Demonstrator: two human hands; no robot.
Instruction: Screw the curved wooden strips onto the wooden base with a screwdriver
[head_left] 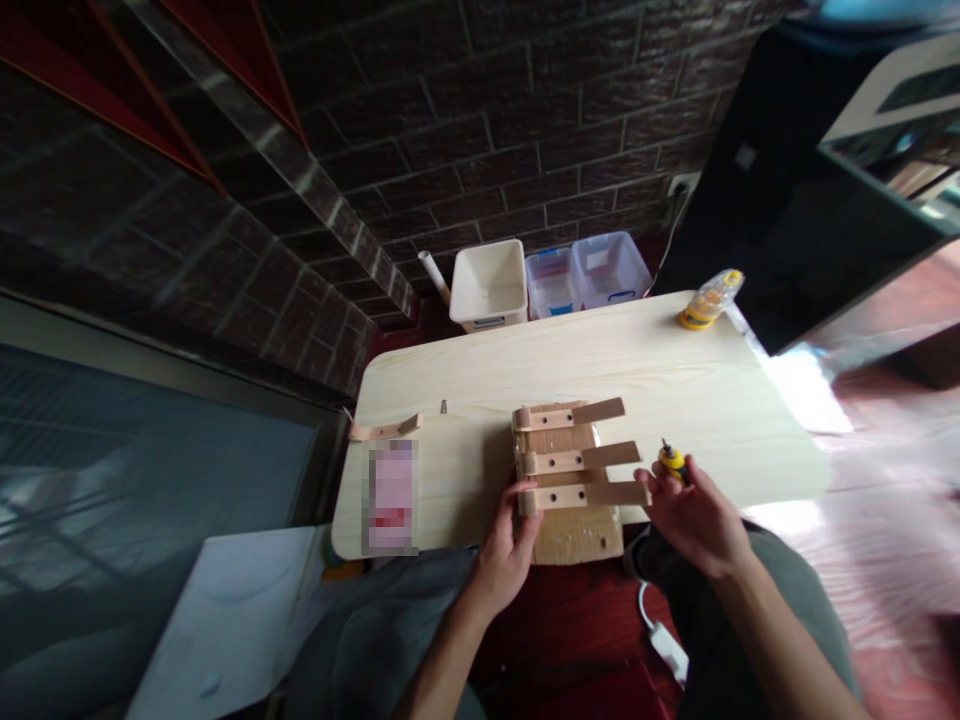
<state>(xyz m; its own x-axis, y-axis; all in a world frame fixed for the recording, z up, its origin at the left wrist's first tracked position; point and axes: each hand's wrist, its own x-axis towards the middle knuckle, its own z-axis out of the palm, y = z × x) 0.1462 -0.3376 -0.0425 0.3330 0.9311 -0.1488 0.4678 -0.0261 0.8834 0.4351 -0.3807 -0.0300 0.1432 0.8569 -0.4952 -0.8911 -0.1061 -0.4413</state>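
My left hand (508,548) is closed around the left end of the nearest curved wooden strip (568,497), thumb and fingers pinching it. Two dark holes or screw heads show along this strip. In my right hand (701,518) is a yellow and black screwdriver (673,460), its bit pointing up and away from me. The right fingertips are close to the strip's right end; whether they touch it I cannot tell. A middle strip (568,462) and a far strip (559,417) lie parallel across a brown block (574,545), which seems tape-covered.
The pale table (480,370) also bears another curved strip (386,430), a small metal piece (444,406), a blurred pink item (392,498) and a plastic bottle (709,300). Beyond its far edge stand a cream bin (489,280) and clear boxes (611,270). A white power strip (667,650) lies below.
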